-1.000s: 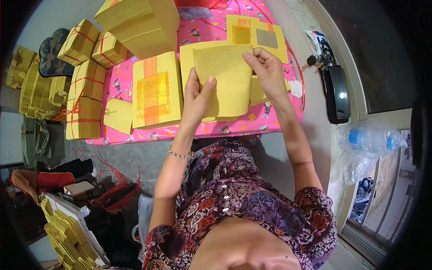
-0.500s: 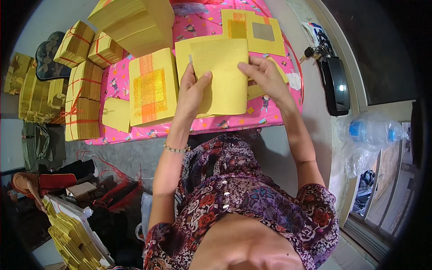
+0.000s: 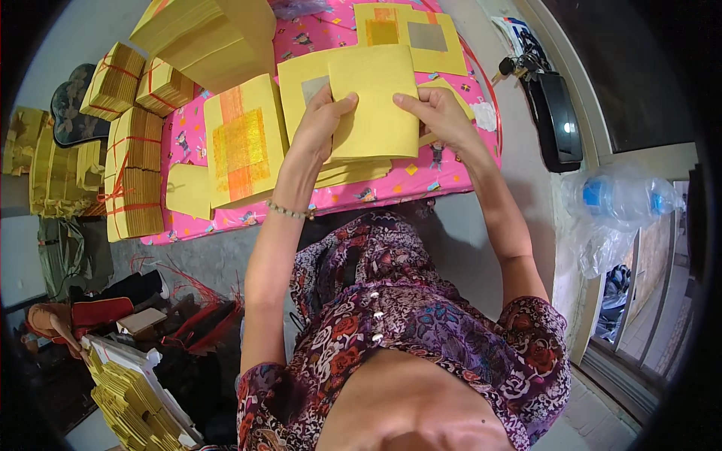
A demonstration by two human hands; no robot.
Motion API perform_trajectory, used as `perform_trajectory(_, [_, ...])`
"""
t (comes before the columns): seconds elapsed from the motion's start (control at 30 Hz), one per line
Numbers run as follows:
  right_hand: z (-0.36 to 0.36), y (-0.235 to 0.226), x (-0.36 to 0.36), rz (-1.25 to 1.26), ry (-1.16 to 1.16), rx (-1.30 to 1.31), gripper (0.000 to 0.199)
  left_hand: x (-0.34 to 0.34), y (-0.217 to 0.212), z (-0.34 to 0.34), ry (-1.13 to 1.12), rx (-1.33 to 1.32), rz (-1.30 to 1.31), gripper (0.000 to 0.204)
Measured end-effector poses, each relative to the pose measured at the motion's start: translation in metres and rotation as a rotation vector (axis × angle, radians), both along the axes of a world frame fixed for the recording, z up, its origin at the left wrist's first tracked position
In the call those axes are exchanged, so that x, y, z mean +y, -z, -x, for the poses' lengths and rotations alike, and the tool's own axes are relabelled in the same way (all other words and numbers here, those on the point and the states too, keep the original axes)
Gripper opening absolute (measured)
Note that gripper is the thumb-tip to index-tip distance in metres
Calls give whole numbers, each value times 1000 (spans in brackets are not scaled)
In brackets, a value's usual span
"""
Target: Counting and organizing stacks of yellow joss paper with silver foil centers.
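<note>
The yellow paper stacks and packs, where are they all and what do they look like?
Yellow sheet: held by left hand and right hand, plain square.
Stack: left of the hands, yellow with orange-gold square.
Tied bundles: far left, yellow, red string.
Water bottle: right, clear, blue label, in a plastic bag.

Left of my left hand (image 3: 320, 124): small tied bundles of yellow paper bound with red string (image 3: 135, 180), stacked at the pink mat's edge. Two more red-tied yellow bundles (image 3: 139, 83) lie farther up-left. Right of my right hand (image 3: 436, 113), well apart: a clear plastic bottle with a blue label band (image 3: 620, 197), wrapped in a clear bag. No signs or screens.
</note>
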State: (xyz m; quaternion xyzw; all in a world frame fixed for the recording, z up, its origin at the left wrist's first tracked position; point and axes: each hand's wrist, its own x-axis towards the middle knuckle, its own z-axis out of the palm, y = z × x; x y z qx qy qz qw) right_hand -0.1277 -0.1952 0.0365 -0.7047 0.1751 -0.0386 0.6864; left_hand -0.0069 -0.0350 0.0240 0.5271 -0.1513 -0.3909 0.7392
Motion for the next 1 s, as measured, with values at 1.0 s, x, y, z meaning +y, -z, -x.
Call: perform_trajectory(1.0, [27, 30, -14, -46, -42, 97, 26, -21, 1, -1, -157, -309, 4, 28])
